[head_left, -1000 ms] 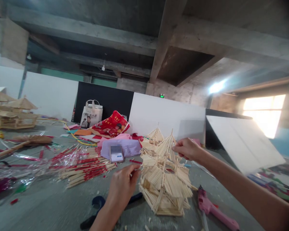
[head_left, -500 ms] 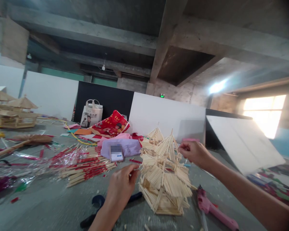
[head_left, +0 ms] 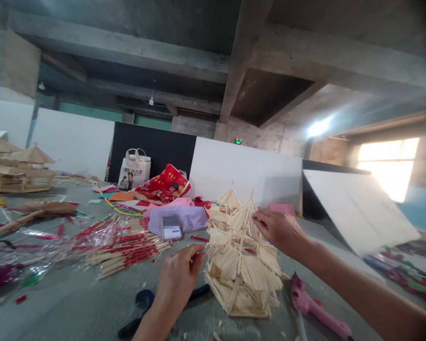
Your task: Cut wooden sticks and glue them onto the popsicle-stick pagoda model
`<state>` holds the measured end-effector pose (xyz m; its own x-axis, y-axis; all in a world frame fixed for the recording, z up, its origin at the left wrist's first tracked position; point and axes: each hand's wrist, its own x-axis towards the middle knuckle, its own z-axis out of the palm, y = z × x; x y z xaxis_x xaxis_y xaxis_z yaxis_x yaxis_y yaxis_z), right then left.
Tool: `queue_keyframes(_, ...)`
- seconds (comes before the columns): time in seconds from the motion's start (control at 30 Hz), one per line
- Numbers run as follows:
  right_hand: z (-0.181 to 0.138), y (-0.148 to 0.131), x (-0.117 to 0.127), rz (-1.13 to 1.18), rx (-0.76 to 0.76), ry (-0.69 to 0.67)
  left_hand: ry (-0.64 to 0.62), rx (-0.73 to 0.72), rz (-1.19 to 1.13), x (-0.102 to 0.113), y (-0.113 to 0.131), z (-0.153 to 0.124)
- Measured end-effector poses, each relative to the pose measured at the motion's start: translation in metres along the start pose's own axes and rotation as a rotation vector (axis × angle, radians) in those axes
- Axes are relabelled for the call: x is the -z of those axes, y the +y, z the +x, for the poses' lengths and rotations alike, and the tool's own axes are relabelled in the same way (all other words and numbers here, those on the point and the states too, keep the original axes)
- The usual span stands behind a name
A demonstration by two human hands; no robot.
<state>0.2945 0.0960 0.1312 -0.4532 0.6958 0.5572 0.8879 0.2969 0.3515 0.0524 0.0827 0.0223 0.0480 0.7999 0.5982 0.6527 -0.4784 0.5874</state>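
Observation:
A tiered pavilion model (head_left: 239, 270) made of pale wooden sticks stands upright on the grey table, with pointed roofs at its top. My right hand (head_left: 280, 229) is closed, its fingertips against the right side of the front pointed roof (head_left: 244, 215). Whatever those fingers pinch is hidden. Just left of the model, my left hand (head_left: 182, 270) is closed with thumb and fingers together; anything between them is too small to make out. Behind my left wrist lies a dark-handled tool (head_left: 145, 297), partly covered. A pink glue gun (head_left: 314, 308) rests right of the model.
Red-and-natural sticks (head_left: 135, 251) lie left, beside clear plastic wrapping (head_left: 60, 251). A phone (head_left: 172, 227) leans on purple cloth (head_left: 195, 219). Behind are a red bag (head_left: 165, 184) and a white carrier bag (head_left: 135, 170). Finished wooden models (head_left: 24, 168) stand far left; a white board (head_left: 358, 208) tilts right.
My right hand has moved left and in to the front pointed roof, from a spot just right of it. My left hand stays almost where it was.

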Motion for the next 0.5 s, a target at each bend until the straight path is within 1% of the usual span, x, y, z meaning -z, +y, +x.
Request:
queue_keyframes(0.2, 0.005, -0.003, -0.007, -0.142, 0.056, -0.023, 0.013, 0.023, 0.013, -0.002, 0.0, 0.0)
queue_keyframes(0.3, 0.014, 0.005, -0.004, -0.173, 0.022, 0.015, 0.014, 0.041, 0.022, 0.0, 0.003, 0.0)
queue_keyframes(0.37, 0.022, 0.02, 0.011, -0.165, -0.039, 0.067, 0.019, 0.032, 0.039, 0.0, 0.002, 0.0)
queue_keyframes(0.43, 0.027, 0.043, 0.037, -0.143, -0.137, 0.15, 0.032, 0.006, 0.055, -0.001, -0.001, 0.0)
queue_keyframes(0.5, 0.024, 0.07, 0.065, -0.109, -0.267, 0.283, 0.047, -0.025, 0.069, -0.003, -0.005, -0.001)
